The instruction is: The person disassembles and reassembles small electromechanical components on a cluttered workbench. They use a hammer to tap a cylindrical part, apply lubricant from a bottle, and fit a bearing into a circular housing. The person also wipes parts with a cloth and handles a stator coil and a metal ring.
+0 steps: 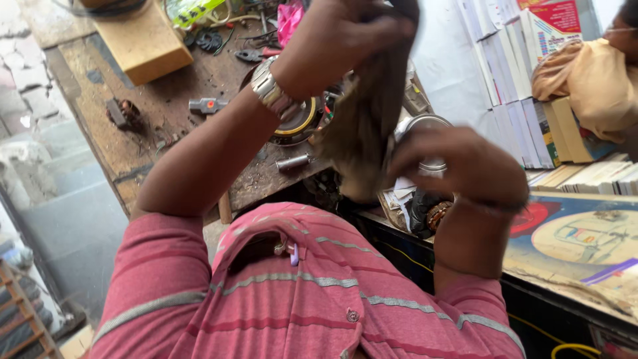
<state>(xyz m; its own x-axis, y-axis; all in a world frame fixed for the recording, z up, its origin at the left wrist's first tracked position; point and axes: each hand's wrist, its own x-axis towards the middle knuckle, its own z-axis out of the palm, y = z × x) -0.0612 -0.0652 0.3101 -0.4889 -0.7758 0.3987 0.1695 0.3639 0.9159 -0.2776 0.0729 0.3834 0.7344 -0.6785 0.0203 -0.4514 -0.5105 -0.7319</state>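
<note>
My left hand [345, 40], a metal watch on its wrist, is raised and closed around the top of a grey-brown cloth [362, 133] that hangs down from it. My right hand [465, 166] is wrapped around a round shiny metal part [425, 123], of which only the rim shows. The cloth drapes against that part on its left side. My pink striped shirt [299, 292] fills the bottom of the view.
A worn wooden workbench [119, 146] carries a wooden block [143, 40], a small motor armature [125, 113], a round part with a yellow ring [300, 123], a short metal cylinder [292, 161] and scattered tools. Stacked books [518, 86] stand at right, beside another person's tan-clothed shoulder [591, 80].
</note>
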